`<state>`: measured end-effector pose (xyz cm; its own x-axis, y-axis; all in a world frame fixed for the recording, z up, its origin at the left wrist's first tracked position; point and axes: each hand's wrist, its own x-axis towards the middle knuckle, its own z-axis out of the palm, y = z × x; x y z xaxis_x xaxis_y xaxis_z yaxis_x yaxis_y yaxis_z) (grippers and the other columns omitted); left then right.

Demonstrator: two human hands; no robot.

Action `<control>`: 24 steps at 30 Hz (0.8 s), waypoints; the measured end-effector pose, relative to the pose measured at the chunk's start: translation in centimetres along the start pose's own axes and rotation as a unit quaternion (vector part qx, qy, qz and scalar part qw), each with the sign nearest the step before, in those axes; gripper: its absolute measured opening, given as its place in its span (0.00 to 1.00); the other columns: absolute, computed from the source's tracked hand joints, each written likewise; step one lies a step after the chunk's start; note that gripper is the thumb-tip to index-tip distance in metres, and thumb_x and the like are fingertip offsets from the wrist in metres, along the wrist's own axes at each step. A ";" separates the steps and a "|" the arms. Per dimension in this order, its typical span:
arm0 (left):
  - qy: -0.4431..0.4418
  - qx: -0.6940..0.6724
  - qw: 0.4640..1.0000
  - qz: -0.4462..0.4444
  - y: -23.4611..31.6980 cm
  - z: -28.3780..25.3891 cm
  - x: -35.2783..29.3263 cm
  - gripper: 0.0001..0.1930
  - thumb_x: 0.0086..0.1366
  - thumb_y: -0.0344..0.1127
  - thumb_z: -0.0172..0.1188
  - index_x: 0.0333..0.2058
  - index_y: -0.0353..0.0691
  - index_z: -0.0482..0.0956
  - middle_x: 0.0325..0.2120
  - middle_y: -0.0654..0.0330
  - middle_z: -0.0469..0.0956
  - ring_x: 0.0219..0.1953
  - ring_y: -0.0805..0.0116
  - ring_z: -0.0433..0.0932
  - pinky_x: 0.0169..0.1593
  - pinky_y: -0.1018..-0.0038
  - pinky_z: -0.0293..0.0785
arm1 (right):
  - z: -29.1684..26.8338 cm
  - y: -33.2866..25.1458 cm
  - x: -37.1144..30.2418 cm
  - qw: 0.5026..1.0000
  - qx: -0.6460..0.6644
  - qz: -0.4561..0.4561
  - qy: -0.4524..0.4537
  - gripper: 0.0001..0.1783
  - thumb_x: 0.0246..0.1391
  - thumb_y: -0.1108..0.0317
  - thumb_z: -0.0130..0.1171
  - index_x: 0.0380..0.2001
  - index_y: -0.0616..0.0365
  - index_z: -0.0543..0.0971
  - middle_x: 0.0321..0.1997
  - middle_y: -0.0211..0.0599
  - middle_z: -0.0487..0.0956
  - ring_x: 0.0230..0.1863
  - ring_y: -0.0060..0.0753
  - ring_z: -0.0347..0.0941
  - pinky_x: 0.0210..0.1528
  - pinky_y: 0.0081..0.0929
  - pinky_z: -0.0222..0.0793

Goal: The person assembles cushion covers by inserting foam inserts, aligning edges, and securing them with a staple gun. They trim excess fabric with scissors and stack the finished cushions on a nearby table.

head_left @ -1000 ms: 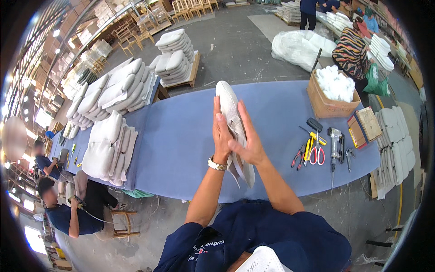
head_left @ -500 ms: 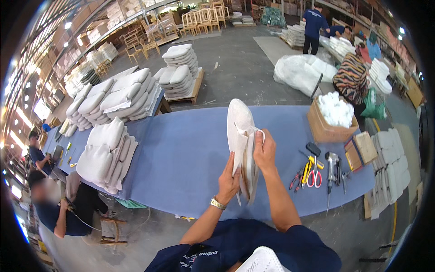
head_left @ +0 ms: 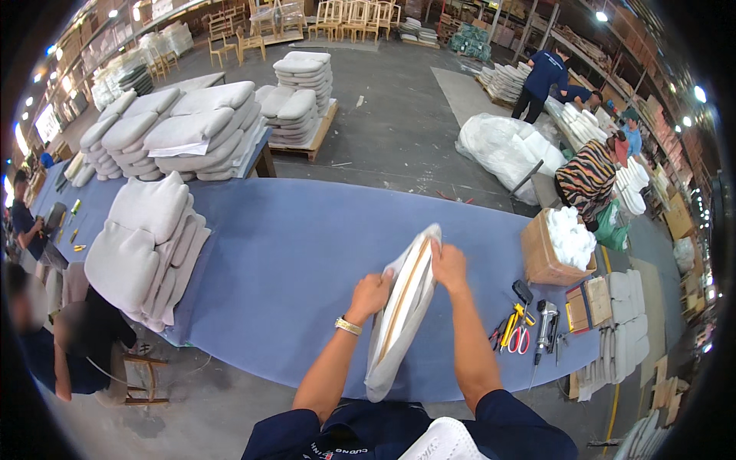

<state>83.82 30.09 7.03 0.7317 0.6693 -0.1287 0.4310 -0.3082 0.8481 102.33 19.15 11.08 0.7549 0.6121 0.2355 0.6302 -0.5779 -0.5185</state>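
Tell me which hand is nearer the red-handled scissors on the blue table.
Right. The right hand grips the cushion's top edge, on the side toward the scissors; the left hand holds its far side.

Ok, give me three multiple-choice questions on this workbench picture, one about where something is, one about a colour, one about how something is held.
1. Where do the scissors lie?
A. right of the cushion
B. on the floor
C. in the box

2. What colour is the table cover?
A. red
B. blue
C. green

3. How is the cushion held?
A. lying flat, untouched
B. on edge, by both hands
C. by one hand only

Answers: 1 A, they lie among tools beside the right hand. 2 B, the cloth is blue. 3 B, the left hand and the right hand grip it on edge.
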 end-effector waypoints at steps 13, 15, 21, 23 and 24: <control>-0.028 -0.144 0.989 0.030 1.2 5.9 3.7 0.24 0.75 0.48 0.54 0.49 0.28 0.79 0.44 0.37 0.81 0.44 0.41 0.82 0.48 0.56 0.76 | 2.1 6.3 -0.5 0.980 0.149 0.119 -0.066 0.31 0.70 0.48 0.46 0.33 0.70 0.82 0.31 0.65 0.81 0.37 0.68 0.79 0.42 0.53 0.71; -0.019 -0.152 0.985 0.083 1.2 7.2 4.5 0.26 0.75 0.49 0.53 0.56 0.29 0.77 0.42 0.39 0.83 0.47 0.52 0.83 0.52 0.61 0.76 | 2.1 8.4 -0.1 0.969 0.184 0.140 -0.082 0.31 0.69 0.48 0.48 0.34 0.70 0.82 0.28 0.62 0.80 0.34 0.61 0.80 0.39 0.48 0.71; -0.062 -0.117 0.975 0.178 6.7 7.6 8.0 0.24 0.71 0.39 0.60 0.62 0.34 0.74 0.60 0.41 0.75 0.64 0.52 0.74 0.65 0.63 0.68 | -0.4 10.8 0.7 0.930 0.308 0.185 -0.076 0.26 0.71 0.49 0.49 0.36 0.65 0.82 0.25 0.40 0.79 0.29 0.28 0.74 0.36 0.33 0.70; -0.083 -0.062 0.970 0.218 8.1 7.5 10.1 0.25 0.69 0.35 0.61 0.63 0.36 0.74 0.63 0.43 0.73 0.66 0.52 0.72 0.65 0.63 0.68 | -0.5 11.1 1.3 0.916 0.347 0.180 -0.090 0.25 0.73 0.51 0.49 0.38 0.63 0.82 0.27 0.29 0.78 0.31 0.20 0.70 0.36 0.27 0.69; -0.097 -0.039 0.964 0.246 8.0 8.1 11.4 0.24 0.69 0.34 0.61 0.63 0.37 0.75 0.63 0.44 0.73 0.64 0.53 0.73 0.64 0.64 0.70 | -0.3 11.0 1.6 0.907 0.368 0.182 -0.097 0.24 0.74 0.51 0.49 0.38 0.62 0.82 0.27 0.23 0.77 0.32 0.16 0.69 0.36 0.24 0.69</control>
<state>99.88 29.77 8.16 0.9260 0.3133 0.2108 -0.0282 -0.4993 0.8660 110.52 13.58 5.97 0.7974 0.5781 -0.1734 0.0002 -0.2875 -0.9578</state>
